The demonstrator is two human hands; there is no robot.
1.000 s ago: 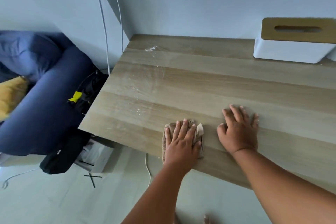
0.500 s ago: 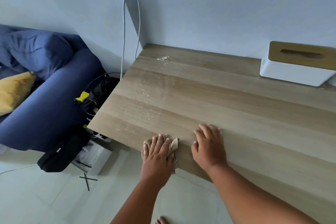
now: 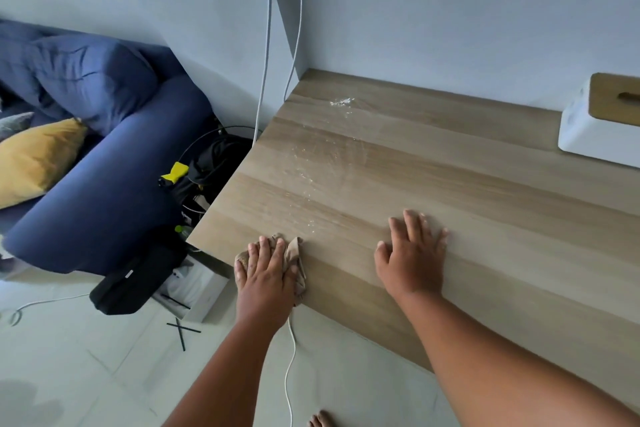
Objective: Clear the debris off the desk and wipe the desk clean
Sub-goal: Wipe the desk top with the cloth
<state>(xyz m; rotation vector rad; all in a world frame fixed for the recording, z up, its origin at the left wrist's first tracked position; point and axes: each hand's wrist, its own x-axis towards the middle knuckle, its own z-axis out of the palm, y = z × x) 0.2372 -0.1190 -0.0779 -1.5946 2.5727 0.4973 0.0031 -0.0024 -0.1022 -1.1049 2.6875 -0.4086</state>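
The light wooden desk (image 3: pixel 485 204) fills the right half of the head view. My left hand (image 3: pixel 265 274) lies flat with straight fingers on a crumpled beige cloth (image 3: pixel 296 260), pressing it onto the desk's front edge near the left corner. My right hand (image 3: pixel 414 253) rests palm down on the bare wood a little to the right, fingers spread. White powdery debris (image 3: pixel 341 102) sits near the back left corner, and faint white streaks (image 3: pixel 311 163) trail from it toward the cloth.
A white tissue box with a wooden lid (image 3: pixel 602 121) stands at the back right against the wall. Two white cables (image 3: pixel 266 45) hang down beside the desk's left edge. A blue sofa (image 3: pixel 97 163) with a yellow cushion, black bags and a white box sit on the floor at left.
My left hand has slid the cloth leftward along the front edge toward the corner. My right hand shifted left with it, and the view swung to the left.
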